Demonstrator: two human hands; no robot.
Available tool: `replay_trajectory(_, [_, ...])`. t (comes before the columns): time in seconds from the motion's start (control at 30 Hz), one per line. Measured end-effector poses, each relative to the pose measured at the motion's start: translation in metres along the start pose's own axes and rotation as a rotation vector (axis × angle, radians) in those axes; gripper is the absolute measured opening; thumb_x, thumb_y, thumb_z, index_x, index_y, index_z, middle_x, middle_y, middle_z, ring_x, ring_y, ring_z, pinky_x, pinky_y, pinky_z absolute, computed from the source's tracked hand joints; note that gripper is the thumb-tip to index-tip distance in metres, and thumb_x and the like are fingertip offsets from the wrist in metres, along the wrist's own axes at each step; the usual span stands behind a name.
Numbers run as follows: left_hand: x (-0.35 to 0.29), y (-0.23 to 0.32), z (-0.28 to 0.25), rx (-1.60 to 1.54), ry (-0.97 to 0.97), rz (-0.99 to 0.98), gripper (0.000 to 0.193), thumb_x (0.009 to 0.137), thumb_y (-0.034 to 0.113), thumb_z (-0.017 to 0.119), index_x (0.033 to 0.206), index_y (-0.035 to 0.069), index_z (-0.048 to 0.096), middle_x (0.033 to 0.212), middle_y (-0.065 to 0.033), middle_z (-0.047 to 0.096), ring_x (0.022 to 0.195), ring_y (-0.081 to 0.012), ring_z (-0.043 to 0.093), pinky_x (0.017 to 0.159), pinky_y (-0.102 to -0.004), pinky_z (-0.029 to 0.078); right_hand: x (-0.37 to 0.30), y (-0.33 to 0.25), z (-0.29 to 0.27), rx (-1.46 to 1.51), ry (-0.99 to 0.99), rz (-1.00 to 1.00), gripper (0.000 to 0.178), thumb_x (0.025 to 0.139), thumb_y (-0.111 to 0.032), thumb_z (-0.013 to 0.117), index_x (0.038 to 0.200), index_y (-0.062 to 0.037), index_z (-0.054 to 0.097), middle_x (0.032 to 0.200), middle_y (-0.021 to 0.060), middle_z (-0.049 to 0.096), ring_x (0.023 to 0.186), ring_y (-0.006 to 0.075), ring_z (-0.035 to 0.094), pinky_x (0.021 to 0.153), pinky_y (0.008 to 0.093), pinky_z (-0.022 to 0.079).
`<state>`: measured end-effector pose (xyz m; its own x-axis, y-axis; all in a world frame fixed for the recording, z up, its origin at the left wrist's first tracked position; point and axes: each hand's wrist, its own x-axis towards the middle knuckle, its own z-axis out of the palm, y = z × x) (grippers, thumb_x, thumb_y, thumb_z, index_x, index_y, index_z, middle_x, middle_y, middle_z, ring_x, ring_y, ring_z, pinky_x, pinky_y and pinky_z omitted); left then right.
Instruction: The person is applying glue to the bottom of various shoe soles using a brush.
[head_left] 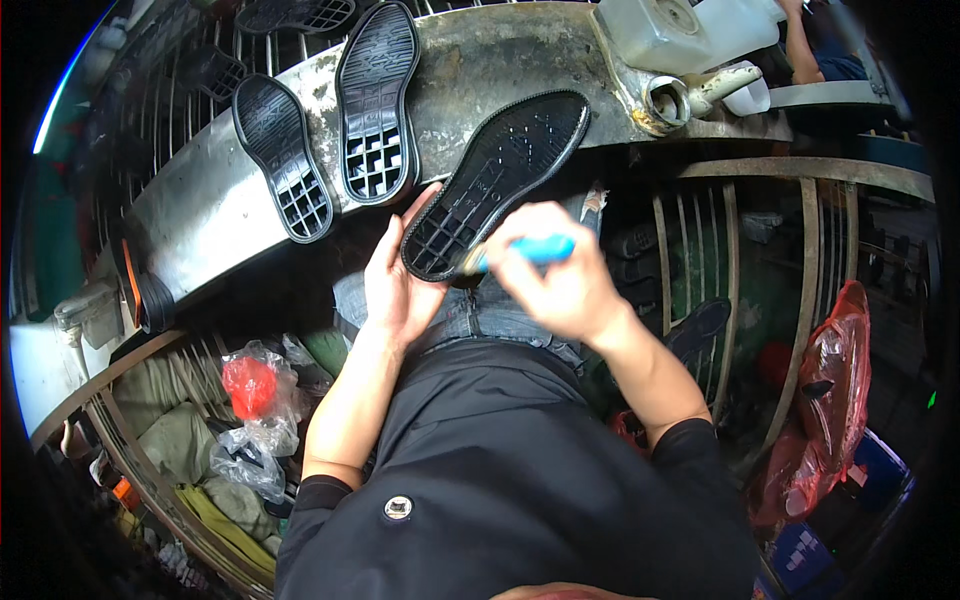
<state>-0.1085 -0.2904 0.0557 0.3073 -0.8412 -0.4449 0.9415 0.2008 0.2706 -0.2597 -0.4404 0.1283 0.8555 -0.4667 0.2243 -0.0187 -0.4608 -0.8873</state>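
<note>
My left hand (397, 290) supports the heel end of a black shoe sole (495, 180), with its fingers under the edge. That sole tilts up to the right, and its toe lies over the metal bench (500, 50). In my right hand (570, 285) is a brush with a blue handle (543, 248); its bristles are at the heel rim, slightly blurred. Just left of the held sole, two more black soles lie on the bench: a larger sole (378, 100) and a narrower sole (285, 155), both with open grid heels.
Upper right stand a translucent plastic jug (655, 35) and a pale, stained cup (667, 100). Slatted racks flank me, with a red plastic bag (828, 390) hanging on the right. Clear bags (262, 440) hang at left. Another person's arm (800, 50) shows at the far right.
</note>
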Motion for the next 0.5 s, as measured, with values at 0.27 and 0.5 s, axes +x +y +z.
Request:
replay_trajectory(0.27, [-0.005,0.005,0.008,0.273,-0.091,0.116,0.065,0.120,0.043,0.038,0.167,-0.002,0.040,0.162,-0.0196,0.055,0.147,-0.0288,0.056,0.127,-0.0451,0.041,0.033,0.051,-0.065,-0.223,0.218,0.253,0.022,0.107,-0.021,0.070,0.100,-0.0010,0.070,0.081,0.0149,0.072,0.075,0.0278,0.074,0.073,0.0383,0.056])
replay_trajectory(0.5, [-0.012,0.009,0.015,0.342,-0.137,0.112,0.067,0.120,0.045,0.035,0.167,-0.002,0.040,0.157,-0.0186,0.060,0.144,-0.0260,0.059,0.126,-0.0429,0.042,0.043,0.065,-0.097,-0.433,0.364,0.225,0.021,0.107,-0.022,0.071,0.102,-0.0021,0.070,0.084,0.0181,0.074,0.082,0.0371,0.077,0.076,0.0430,0.057])
